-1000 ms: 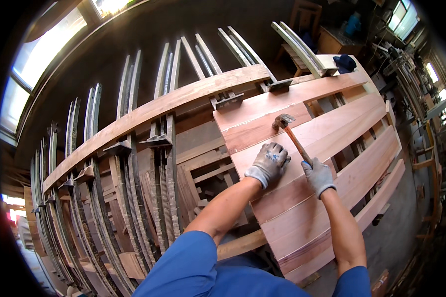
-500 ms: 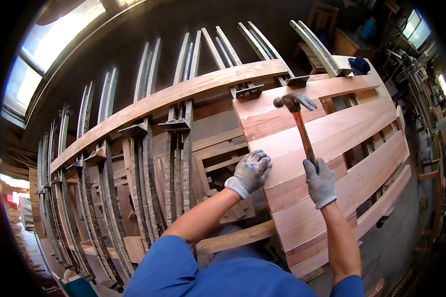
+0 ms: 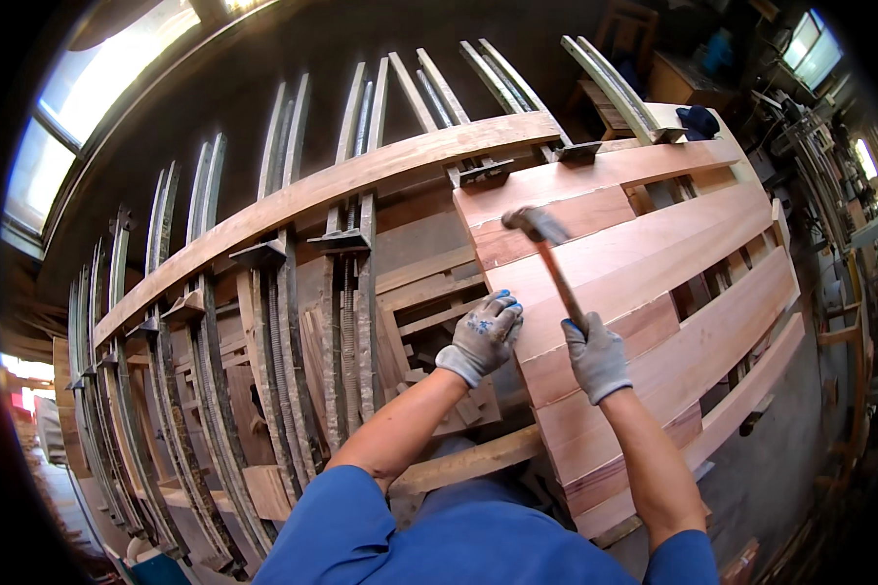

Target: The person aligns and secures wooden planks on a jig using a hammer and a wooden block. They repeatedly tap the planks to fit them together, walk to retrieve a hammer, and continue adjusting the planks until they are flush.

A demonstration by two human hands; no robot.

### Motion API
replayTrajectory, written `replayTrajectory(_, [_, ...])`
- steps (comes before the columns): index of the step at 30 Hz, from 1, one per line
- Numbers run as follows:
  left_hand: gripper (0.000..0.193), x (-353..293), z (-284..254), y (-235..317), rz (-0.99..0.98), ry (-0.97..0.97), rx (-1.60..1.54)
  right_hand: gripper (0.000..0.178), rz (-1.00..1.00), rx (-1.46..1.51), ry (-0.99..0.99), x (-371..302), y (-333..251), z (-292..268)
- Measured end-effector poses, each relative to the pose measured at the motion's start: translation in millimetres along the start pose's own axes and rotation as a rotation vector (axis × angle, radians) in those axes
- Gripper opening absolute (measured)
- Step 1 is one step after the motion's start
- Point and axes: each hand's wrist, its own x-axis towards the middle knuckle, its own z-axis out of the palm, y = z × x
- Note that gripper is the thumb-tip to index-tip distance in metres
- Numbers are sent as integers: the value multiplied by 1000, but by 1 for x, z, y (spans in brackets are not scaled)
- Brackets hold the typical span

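My right hand [image 3: 597, 359], in a grey work glove, is closed round the handle of a claw hammer [image 3: 560, 281]. The hammer's head is up above the boards and smeared by motion. Below it lies a slatted wooden panel [image 3: 644, 234], made of several pale pinkish boards with gaps between some of them. At the panel's left edge, my left hand [image 3: 481, 336] rests with curled fingers over the end of a board. It wears a grey glove with blue marks. What lies under these fingers is hidden.
Several long metal bar clamps [image 3: 346, 322] stand in a slanted row on the left. A long wooden beam [image 3: 332, 190] crosses them. Wood offcuts [image 3: 468, 405] lie low between clamps and panel. A dark blue cap [image 3: 698, 123] sits at the panel's far corner.
The hammer has swung left and slightly down over the panel, with my right hand shifting left. My left hand stays at the panel edge. The whole view has shifted slightly.
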Motion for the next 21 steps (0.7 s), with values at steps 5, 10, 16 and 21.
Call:
replayTrajectory(5, [15,-1,-4,-1,-33,-3,16,50,32,-100,-157,10,0,-16])
replayTrajectory(10, [13,5,-2,5,-27,-47,28,53,193,-150,-204,10,18,-3])
replayTrajectory(16, [14,0,-1,-1,25,-15,84,56,293,-18,-155,11,5,-26])
replayTrajectory(21, [12,3,-2,-1,31,-56,65,54,302,-51,-169,26,20,-44])
